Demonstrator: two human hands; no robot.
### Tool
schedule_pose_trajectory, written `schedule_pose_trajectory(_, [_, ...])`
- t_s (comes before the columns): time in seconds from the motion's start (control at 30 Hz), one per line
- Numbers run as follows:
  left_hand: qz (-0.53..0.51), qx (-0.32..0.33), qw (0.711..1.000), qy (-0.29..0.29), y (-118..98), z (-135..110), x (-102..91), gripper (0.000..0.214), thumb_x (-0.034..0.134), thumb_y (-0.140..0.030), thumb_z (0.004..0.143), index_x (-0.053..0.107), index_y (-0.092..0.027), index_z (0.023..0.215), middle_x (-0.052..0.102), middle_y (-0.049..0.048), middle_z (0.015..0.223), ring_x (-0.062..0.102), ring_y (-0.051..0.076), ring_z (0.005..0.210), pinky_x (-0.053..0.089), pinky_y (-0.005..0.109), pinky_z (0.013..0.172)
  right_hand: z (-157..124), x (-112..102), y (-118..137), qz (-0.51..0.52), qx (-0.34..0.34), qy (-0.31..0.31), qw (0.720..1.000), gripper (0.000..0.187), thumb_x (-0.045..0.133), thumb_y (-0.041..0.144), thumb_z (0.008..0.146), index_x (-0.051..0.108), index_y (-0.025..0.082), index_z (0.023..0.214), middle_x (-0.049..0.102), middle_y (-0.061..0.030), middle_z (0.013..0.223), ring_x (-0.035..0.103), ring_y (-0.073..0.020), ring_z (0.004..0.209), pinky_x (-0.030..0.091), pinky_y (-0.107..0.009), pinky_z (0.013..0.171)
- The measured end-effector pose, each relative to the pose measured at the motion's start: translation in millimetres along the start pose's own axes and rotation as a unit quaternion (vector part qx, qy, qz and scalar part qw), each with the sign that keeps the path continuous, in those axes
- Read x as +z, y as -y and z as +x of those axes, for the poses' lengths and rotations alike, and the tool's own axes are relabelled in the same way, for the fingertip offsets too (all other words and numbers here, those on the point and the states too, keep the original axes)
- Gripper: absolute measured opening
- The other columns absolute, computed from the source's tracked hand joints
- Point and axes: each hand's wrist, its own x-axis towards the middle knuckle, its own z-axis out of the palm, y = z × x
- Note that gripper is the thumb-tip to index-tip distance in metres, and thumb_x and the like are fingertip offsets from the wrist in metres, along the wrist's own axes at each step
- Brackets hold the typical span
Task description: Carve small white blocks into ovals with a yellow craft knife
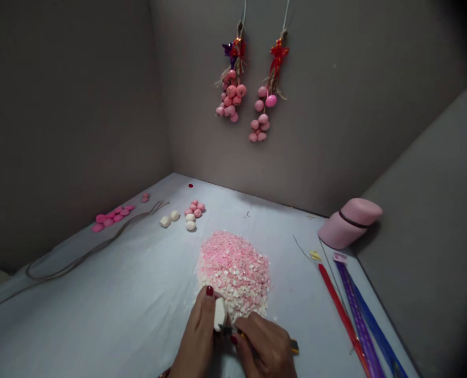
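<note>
The left hand (pixel 198 328) pinches a white block (pixel 219 313) low in the middle of the frame, thumb along its left side; its other fingers are mostly hidden. The right hand (pixel 267 344) has fingers curled tight around a knife (pixel 294 346), its dark tip at the block's lower end. The block's long side runs up and down the frame, up and left of the right fingers. The left hand is nearer, touching it. Just above is a heap of pink and white bits (pixel 235 262). Farther out, 2 pink bunches (pixel 231 94) hang up top.
</note>
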Motion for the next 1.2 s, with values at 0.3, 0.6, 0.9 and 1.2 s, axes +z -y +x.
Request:
schedule_pose_trajectory(0.3, [0.070, 0.043, 0.994, -0.078, -4.1, -1.8, 4.5, 0.051, 0.043, -0.068, 0.083, 0.061, -0.022, 0.091, 0.063, 0.0041, 0.078, 0.058, 0.025, 0.084, 0.046, 0.033, 0.078, -0.3, 0.6, 1.9, -0.015, 0.009, -0.012, 1.000, 0.027, 0.041, 0.019, 0.097, 0.059, 0.018, 0.078, 0.060, -0.0018, 0.058, 0.057, -0.0140, 0.047, 0.040, -0.024, 0.047])
schedule_pose_trajectory(0.6, [0.069, 0.014, 0.990, -0.125, 12.6, 0.5, 3.7, 0.046, 0.046, -0.056, 0.086, 0.054, -0.019, 0.111, 0.063, 0.0169, 0.121, 0.053, 0.030, 0.116, 0.037, 0.039, 0.102, 0.7, -0.2, 4.7, -0.025, 0.024, -0.014, 0.999, 0.024, 0.041, 0.019, 0.098, 0.060, 0.018, 0.083, 0.059, -0.0010, 0.058, 0.056, -0.0135, 0.047, 0.039, -0.024, 0.047])
schedule_pose_trajectory(0.9, [0.048, 0.052, 0.995, -0.065, -0.2, -3.5, 7.2, 0.043, 0.047, -0.062, 0.084, 0.058, -0.022, 0.094, 0.067, 0.0073, 0.091, 0.059, 0.026, 0.094, 0.043, 0.034, 0.090, -0.1, -2.7, 2.3, -0.021, 0.052, -0.005, 0.998, 0.022, 0.043, 0.018, 0.097, 0.059, 0.019, 0.083, 0.060, -0.0011, 0.061, 0.058, -0.0146, 0.051, 0.040, -0.024, 0.048])
schedule_pose_trajectory(1.2, [-0.047, -0.050, 0.996, 0.063, -15.4, 0.0, 6.0, 0.043, 0.044, -0.063, 0.086, 0.046, -0.023, 0.070, 0.046, -0.0077, 0.050, 0.033, 0.010, 0.045, 0.027, 0.024, 0.045, -1.0, -8.3, -7.1, 0.003, 0.093, -0.049, 0.994, 0.015, 0.048, 0.017, 0.096, 0.061, 0.020, 0.090, 0.062, -0.0020, 0.066, 0.061, -0.0142, 0.054, 0.046, -0.023, 0.052])
